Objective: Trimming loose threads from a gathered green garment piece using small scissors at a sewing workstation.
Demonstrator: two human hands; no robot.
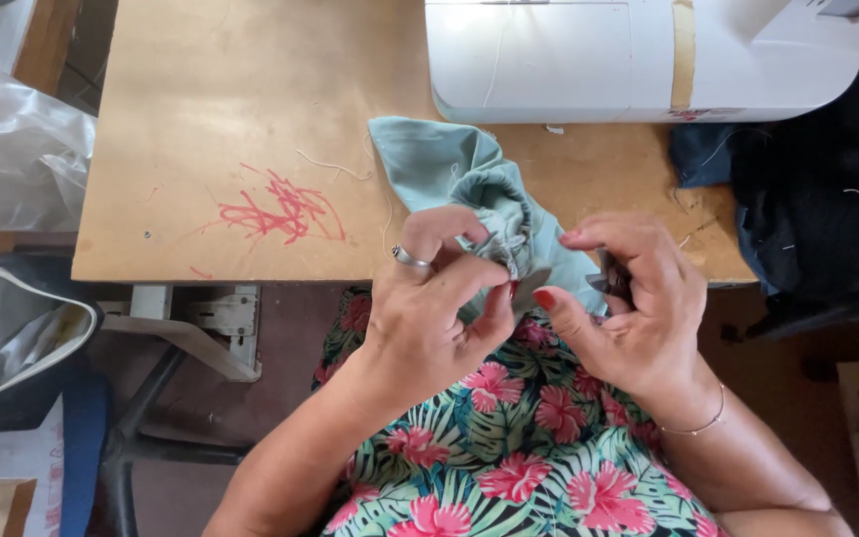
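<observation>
Seam-picking looks underway: the left hand (pixel 429 298) pinches the gathered edge of the pale green fabric (pixel 469 184) at the worktop's (pixel 201 119) six o'clock edge. The right hand (pixel 633 298) grips a small dark tool (pixel 612 283), possibly a ripper; next calls for fine, steady aim.

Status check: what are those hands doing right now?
Left hand pinching teal fabric. Right hand holds small dark tool, kind unclear. Nothing blocking.

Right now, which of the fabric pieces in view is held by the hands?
The pale green fabric, pinched by the left hand and right hand. The dark fabric lies untouched beside the white sewing machine.
</observation>
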